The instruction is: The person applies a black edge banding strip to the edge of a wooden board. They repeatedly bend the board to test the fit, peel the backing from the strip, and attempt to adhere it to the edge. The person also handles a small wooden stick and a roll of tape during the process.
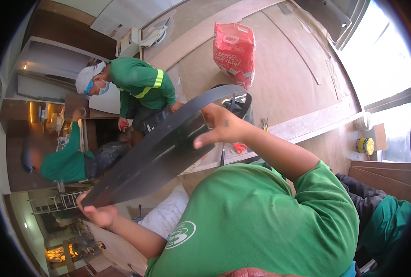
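I hold a long, wide dark strip (pixel 157 154) of thin flexible material stretched between both hands, bowed slightly along its length. My right hand (pixel 221 127) grips its upper end, with fingers curled over the edge. At the lower left, my left hand (pixel 99 213) holds the other end from beneath. My green shirt fills the lower part of the view.
Two people in green shirts work at the left: one in a white cap and face mask (pixel 136 87) crouches, another (pixel 64 161) reaches toward a cabinet. A red sack (pixel 234 53) stands on the board-covered floor. Red-handled scissors (pixel 239 147), a yellow tape roll (pixel 365 146) and a white sack (pixel 168 213) lie nearby.
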`<act>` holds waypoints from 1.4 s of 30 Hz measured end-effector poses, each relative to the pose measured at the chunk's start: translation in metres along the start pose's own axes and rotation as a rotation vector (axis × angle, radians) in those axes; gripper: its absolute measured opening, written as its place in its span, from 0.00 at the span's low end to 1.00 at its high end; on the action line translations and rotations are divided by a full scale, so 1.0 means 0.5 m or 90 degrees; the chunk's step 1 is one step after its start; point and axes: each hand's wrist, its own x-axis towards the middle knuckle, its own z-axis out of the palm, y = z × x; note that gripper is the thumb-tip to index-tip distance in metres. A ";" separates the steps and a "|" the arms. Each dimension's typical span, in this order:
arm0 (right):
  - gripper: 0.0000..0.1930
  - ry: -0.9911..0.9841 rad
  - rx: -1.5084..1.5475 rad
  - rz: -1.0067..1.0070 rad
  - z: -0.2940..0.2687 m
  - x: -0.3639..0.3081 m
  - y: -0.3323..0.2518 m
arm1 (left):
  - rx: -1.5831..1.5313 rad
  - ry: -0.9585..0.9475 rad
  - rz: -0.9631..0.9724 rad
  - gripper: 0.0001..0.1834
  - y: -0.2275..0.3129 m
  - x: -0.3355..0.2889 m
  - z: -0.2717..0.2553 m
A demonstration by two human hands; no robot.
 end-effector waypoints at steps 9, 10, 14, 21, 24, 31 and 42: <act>0.22 0.013 -0.013 0.108 0.041 0.007 -0.027 | -0.222 -0.078 -0.234 0.32 -0.173 -0.031 0.006; 0.21 0.017 -0.026 0.123 0.044 0.004 -0.018 | -0.148 -0.040 -0.239 0.33 -0.177 -0.032 0.015; 0.12 0.061 -0.339 -0.029 0.052 -0.002 0.011 | -0.016 -0.143 -0.149 0.29 -0.142 -0.040 0.099; 0.12 0.059 -0.344 -0.098 0.011 -0.028 -0.005 | 0.115 -0.448 0.060 0.15 -0.029 -0.031 0.313; 0.13 0.145 -0.131 0.007 0.015 -0.062 -0.011 | 0.092 -0.511 0.002 0.15 0.003 -0.012 0.328; 0.15 0.121 -0.121 0.077 0.011 -0.103 -0.045 | 0.059 -0.710 -0.301 0.15 0.058 0.034 0.382; 0.16 0.136 -0.085 0.069 0.021 -0.087 -0.040 | 0.038 -0.695 -0.388 0.09 0.069 0.027 0.422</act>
